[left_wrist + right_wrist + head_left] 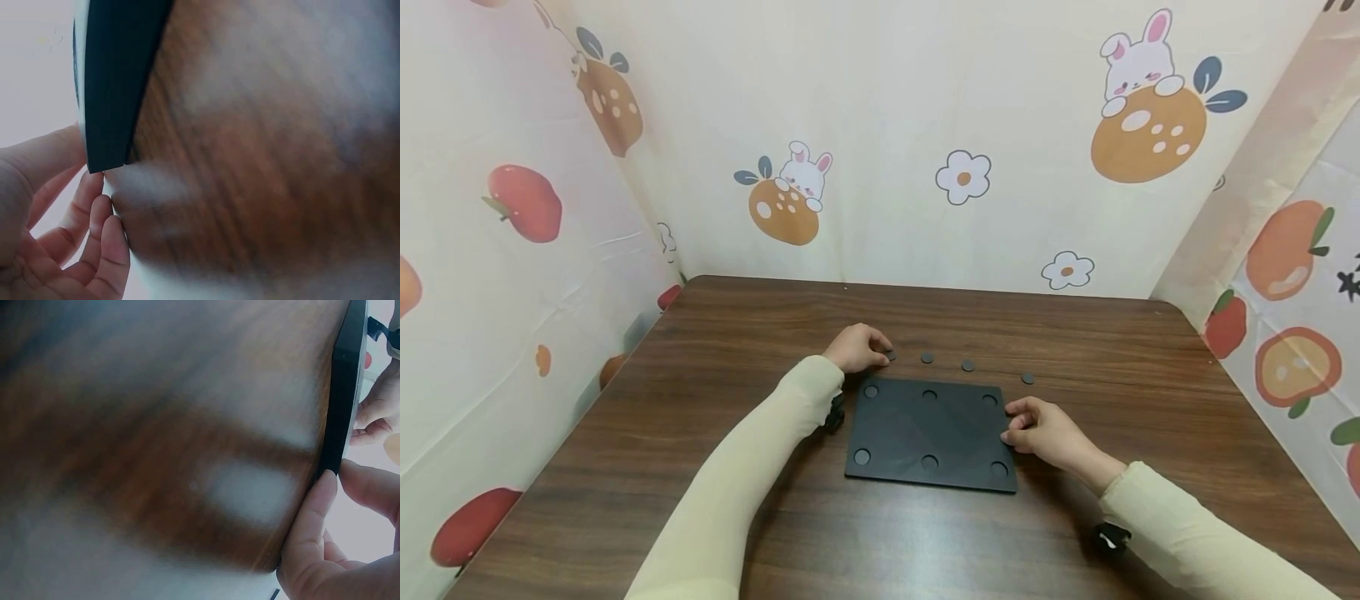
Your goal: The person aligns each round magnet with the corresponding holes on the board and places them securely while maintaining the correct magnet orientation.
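Observation:
A flat black board point(895, 425) with several round recesses lies on the table. Beyond its far left corner my left hand point(856, 348) has thumb and index finger at a small dark disc point(891, 355), pinching it. In the left wrist view the board's edge point(119, 94) hides that disc, while the other fingers point(115, 240) curl loosely. At the board's right edge, my right hand point(1047, 433) grips the rim between thumb and fingers. The right wrist view shows those fingertips point(328, 484) right at the board's corner point(340, 419).
Three more dark discs lie in a loose row behind the board: one disc point(927, 358) near the left hand, a second disc point(967, 366), and a third disc point(1027, 378) farther right. A brown wooden table point(760, 325) carries everything, with a printed curtain point(887, 217) behind.

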`<state>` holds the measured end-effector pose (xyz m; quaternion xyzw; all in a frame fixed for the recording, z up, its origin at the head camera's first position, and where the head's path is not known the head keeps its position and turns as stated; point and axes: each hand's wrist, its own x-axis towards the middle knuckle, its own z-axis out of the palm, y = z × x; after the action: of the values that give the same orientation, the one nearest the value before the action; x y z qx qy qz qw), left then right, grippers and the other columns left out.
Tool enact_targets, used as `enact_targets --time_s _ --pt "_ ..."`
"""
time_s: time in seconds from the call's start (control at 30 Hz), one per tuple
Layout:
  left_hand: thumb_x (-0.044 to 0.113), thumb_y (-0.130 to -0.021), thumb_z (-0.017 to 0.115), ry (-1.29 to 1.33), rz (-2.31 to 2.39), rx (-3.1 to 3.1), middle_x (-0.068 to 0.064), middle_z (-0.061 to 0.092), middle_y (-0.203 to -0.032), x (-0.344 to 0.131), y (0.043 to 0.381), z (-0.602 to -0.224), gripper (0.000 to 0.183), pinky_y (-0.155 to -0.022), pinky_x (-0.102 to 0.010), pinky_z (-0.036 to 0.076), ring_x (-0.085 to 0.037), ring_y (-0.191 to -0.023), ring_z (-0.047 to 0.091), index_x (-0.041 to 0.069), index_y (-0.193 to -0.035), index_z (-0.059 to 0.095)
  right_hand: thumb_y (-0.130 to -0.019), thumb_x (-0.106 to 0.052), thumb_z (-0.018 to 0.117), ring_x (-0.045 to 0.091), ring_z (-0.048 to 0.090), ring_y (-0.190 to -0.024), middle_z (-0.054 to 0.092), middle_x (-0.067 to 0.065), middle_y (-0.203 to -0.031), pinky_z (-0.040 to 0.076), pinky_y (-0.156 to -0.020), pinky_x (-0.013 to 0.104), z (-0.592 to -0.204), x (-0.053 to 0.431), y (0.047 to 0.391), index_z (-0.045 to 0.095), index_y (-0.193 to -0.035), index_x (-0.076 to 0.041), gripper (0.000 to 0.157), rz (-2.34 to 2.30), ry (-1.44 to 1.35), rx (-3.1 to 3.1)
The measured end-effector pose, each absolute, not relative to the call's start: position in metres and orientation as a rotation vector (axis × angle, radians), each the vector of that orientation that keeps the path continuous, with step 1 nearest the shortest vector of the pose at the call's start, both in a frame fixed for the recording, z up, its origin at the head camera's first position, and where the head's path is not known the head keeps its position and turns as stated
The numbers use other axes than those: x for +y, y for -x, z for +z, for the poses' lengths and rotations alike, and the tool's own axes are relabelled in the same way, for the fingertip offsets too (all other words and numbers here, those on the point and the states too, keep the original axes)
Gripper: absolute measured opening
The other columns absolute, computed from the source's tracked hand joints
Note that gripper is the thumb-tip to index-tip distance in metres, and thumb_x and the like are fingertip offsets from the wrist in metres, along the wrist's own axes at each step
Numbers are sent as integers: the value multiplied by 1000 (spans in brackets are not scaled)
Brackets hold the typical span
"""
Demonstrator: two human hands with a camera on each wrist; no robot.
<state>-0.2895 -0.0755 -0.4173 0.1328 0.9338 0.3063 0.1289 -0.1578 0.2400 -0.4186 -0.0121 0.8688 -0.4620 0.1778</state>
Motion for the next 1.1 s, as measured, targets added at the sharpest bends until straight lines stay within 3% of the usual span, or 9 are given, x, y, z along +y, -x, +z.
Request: enact_targets --time_s 0.33,0.83,1.1 --pt "17 -89 73 -397 881 2735 -2 72 -108 -75 290 -418 17 -87 -36 52 -20 -98 64 15 -105 75 -89 -6 67 16 58 -82 57 9 -93 56 -73 29 -418 239 156 48 -129 11 47 -1312 38 2457" --pt "21 -89 73 -516 718 2803 -3 72 -108 -70 289 -414 15 -87 -36 53 -20 -99 66 14 -101 78 -89 -5 68 15 59 -81 57 9 -92 57 -75 32 -418 241 158 47 -129 13 48 -1332 65 2451" --pt "26 -88 74 -535 747 2769 0 74 -100 -65 287 -415 14 -77 -31 53 -14 -85 64 15 -97 79 -89 -5 68 15 59 -81 57 10 -92 57 -75 32 -419 243 158 47 -129 13 49 -1326 76 2458"
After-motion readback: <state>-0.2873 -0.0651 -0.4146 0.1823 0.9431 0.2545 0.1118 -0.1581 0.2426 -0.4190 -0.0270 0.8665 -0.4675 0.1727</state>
